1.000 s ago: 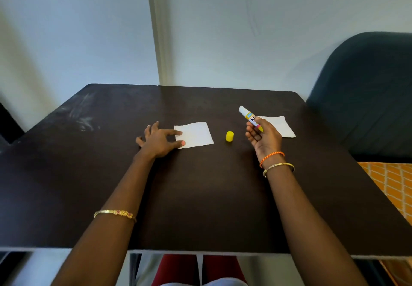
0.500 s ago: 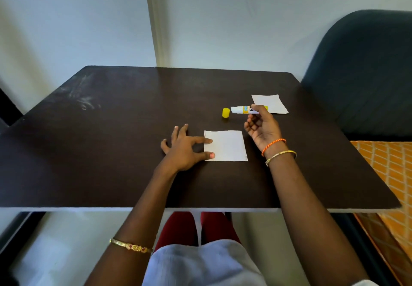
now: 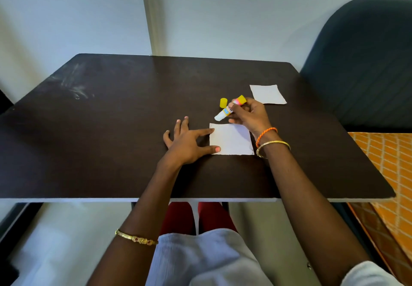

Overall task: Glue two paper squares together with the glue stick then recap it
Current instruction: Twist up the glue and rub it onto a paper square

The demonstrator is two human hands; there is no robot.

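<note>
Now that the near paper square (image 3: 231,139) has been drawn in close to me, my left hand (image 3: 186,144) lies flat on the table (image 3: 111,129), fingers spread wide, forefinger and thumb pinning the sheet's left edge; half a second ago that sheet sat a little further out, and a second ago further still. Just beyond the sheet's far edge, my right hand (image 3: 248,116) is closed round the glue stick (image 3: 229,108); the stick lay level before, and it is now tipped with its white open end down toward the paper, though not yet touching it as far as I can tell. I judge the first stroke of glue is about to begin; the sheet is held ready for it. Past the right hand, the yellow cap (image 3: 223,102) stands on the table beside the stick; further right and beyond, well apart, lies the second paper square (image 3: 267,94), untouched.
</note>
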